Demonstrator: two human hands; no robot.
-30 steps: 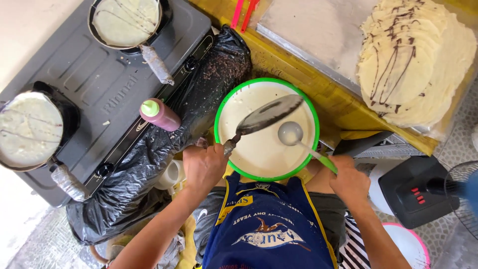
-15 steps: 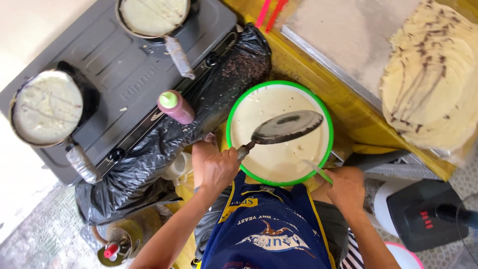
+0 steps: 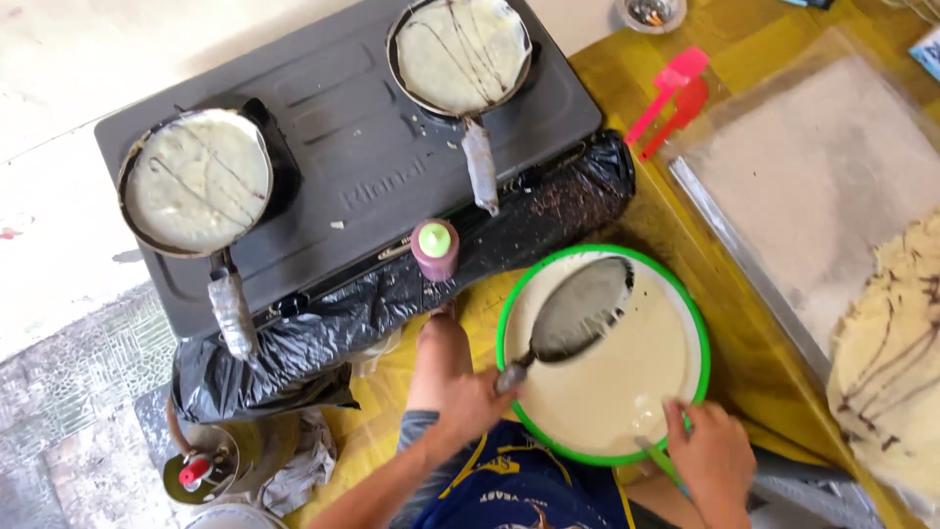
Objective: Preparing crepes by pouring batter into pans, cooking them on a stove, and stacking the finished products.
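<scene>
My left hand (image 3: 473,405) grips the handle of a small dark pan (image 3: 580,311) held tilted over a green-rimmed bowl (image 3: 509,304) of pale batter. My right hand (image 3: 712,454) rests at the bowl's near right rim, closed on a green ladle handle (image 3: 662,460); the ladle's cup is hidden in the batter. On the grey two-burner stove (image 3: 343,167) sit two pans of pale crepe with dark drizzle, one at the left (image 3: 196,181) and one at the back (image 3: 460,54). A pink squeeze bottle with a green cap (image 3: 435,249) stands beside the stove's front edge.
A black plastic bag (image 3: 392,294) lines the stove's front. Two pink spatulas (image 3: 671,98) lie on the yellow table (image 3: 744,343). A metal tray (image 3: 813,186) at the right holds stacked drizzled crepes (image 3: 891,343). A gas canister valve (image 3: 196,470) sits at the lower left.
The view has shifted so the stove and bowl sit more to the right. The pan in my left hand has tipped lower over the batter, and my right hand has moved onto the bowl's rim.
</scene>
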